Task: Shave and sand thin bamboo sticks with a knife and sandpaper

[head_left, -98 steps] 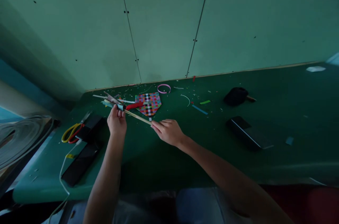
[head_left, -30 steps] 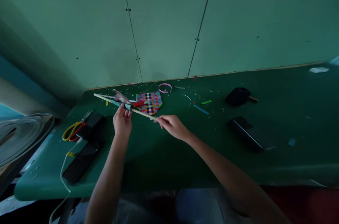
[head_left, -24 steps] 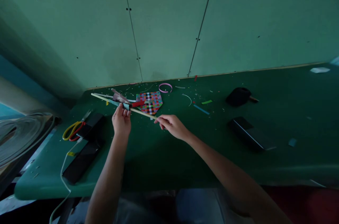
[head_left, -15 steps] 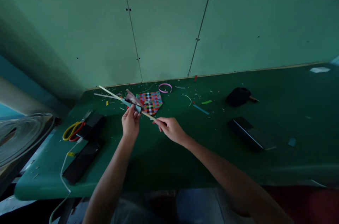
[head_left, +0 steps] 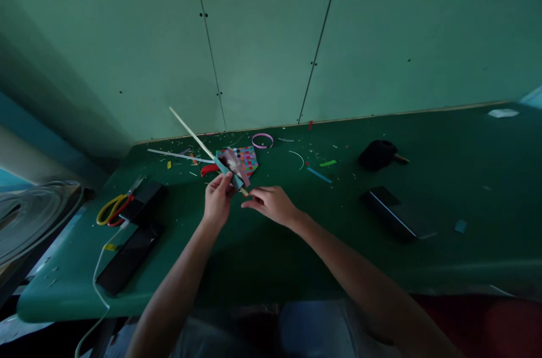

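My left hand (head_left: 218, 199) pinches a light blue and pinkish folded piece (head_left: 231, 170) with a long pale stick (head_left: 191, 133) running through it. The stick slants up to the left, and only its short lower end sticks out on the right. At that lower end is my right hand (head_left: 273, 203), its index fingertip at the tip and its thumb apart below. Behind the held piece lies a multicoloured woven patch (head_left: 249, 157), partly covered. A red object (head_left: 209, 169) shows just left of the piece.
On the green table (head_left: 296, 256) lie yellow-and-red scissors (head_left: 114, 210), a black box (head_left: 144, 202), a black flat object (head_left: 129, 259) and a cable at left. A dark pouch (head_left: 376, 155), a black case (head_left: 396, 214), a pink ring (head_left: 262, 140) and paper scraps lie further off.
The stick has slid further out to the upper left and tilts more steeply. My left hand moved right and slightly down, closer to my right hand, whose thumb has parted from the stick.
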A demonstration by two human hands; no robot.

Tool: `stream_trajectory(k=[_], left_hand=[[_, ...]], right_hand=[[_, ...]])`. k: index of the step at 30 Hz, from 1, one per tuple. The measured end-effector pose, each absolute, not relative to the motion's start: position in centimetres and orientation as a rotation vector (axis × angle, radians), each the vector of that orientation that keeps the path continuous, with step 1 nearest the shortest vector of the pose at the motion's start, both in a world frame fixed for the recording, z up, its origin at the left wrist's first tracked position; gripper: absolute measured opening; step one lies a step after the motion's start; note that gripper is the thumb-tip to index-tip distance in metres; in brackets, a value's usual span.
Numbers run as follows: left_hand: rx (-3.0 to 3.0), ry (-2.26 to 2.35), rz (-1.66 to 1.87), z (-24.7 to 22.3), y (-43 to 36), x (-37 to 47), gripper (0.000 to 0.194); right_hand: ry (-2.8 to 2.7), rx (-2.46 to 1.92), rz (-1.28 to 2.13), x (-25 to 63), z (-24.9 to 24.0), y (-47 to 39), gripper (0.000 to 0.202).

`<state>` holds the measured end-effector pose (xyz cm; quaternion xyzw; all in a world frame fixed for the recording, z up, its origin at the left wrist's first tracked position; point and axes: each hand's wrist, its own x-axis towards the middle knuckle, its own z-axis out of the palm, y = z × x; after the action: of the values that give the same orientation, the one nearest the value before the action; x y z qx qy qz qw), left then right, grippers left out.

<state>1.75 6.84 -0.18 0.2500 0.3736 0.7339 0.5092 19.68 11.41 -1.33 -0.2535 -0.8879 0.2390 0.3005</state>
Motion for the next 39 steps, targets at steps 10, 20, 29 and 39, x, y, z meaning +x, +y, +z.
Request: stream_trajectory(k=[10,20,29,39], left_hand=[[0.916,0.828,1.134,-0.5,5.3,3.5,0.029],[0.988,0.849,0.990,-1.0,5.0,4.0,0.031],[1.079,0.975,0.897,-1.0,5.1,3.5,0.029],[0.908,1.049,1.000,-0.3,5.6,1.8,0.040]], right_hand=[[-1.714,-0.725,1.481,21.1,-0.7,15.3,0.063],[-1.503,-0.747,1.444,21.4,0.3,14.5,0.035],[-1.197,-0.744,1.212,23.0,-0.4,18.2,0.035],[-0.909,-0.720,1.098,26.2,0.8,20.6,0.017]])
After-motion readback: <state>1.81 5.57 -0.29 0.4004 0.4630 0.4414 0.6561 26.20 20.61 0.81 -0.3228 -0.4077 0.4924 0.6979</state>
